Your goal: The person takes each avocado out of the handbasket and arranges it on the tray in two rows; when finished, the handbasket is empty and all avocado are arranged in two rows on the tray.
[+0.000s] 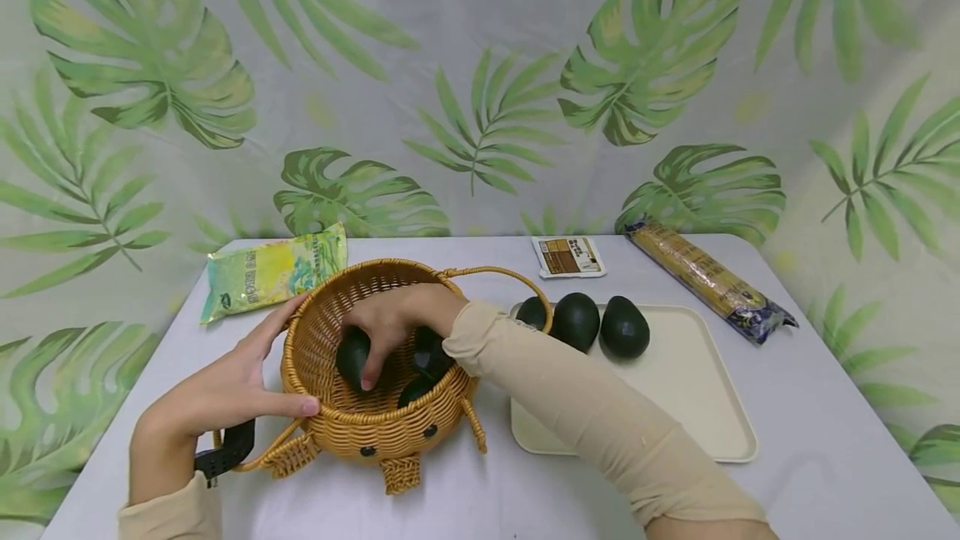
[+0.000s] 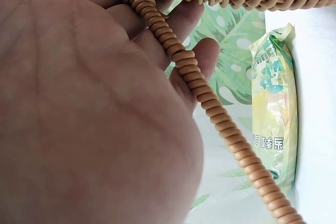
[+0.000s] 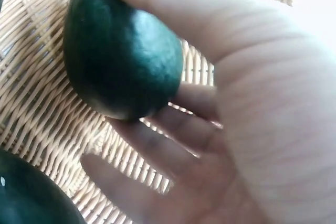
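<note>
A round wicker basket (image 1: 375,417) with animal-like eyes and feet stands on the table, tilted towards me. My left hand (image 1: 225,382) holds its left side, thumb along the front rim; in the left wrist view a coiled wicker handle (image 2: 226,124) crosses the palm. Inside the basket my right hand (image 1: 397,319) grips a dark green avocado (image 3: 121,56), thumb on one side and fingertips on the other. Other avocados (image 1: 430,354) lie beside it in the basket, partly hidden by the hand and rim. Three avocados (image 1: 625,328) sit on a cream tray (image 1: 675,407), one partly behind the handle.
Behind the basket lies a yellow-green food packet (image 1: 273,272). A small white-and-brown packet (image 1: 568,257) is at the table's back edge, with a long pack of noodles (image 1: 705,277) at the back right. A leaf-print cloth (image 1: 480,107) hangs behind.
</note>
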### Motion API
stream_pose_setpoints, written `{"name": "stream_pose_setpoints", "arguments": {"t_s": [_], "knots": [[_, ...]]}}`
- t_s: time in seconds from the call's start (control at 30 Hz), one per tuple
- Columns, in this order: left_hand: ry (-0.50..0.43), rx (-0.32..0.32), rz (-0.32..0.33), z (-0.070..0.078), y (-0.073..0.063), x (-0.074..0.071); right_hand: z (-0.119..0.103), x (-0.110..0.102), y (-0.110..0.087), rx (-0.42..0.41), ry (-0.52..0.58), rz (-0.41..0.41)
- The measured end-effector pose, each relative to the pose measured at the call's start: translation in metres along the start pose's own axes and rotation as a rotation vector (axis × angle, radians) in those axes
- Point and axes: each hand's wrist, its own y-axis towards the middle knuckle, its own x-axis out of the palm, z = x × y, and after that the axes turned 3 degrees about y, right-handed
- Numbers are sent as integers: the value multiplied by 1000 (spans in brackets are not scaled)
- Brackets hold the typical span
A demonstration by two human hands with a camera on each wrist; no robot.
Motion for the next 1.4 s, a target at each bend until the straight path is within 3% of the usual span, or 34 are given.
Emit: {"name": "stream_pose_setpoints", "arguments": {"t_s": [0.23,0.47,0.57,0.73,0.83,1.1,1.4], "knots": [[-6,-7,-2,-1,-1,0,0,-6,-5,70,-40,58],[-32,-6,4,-1,-1,0,2,-11,-11,202,-81,51],[-31,-5,5,0,-2,-1,3,-11,-10,182,-33,58],[-22,0,8,-1,-2,-1,6,-10,-7,65,127,107],[-23,1,10,-2,-1,0,6,-11,-8,29,155,122],[-30,16,4,1,0,1,5,-19,-25,124,101,91],[-22,-2,-2,1,-1,0,1,-21,-36,172,147,18]]}}
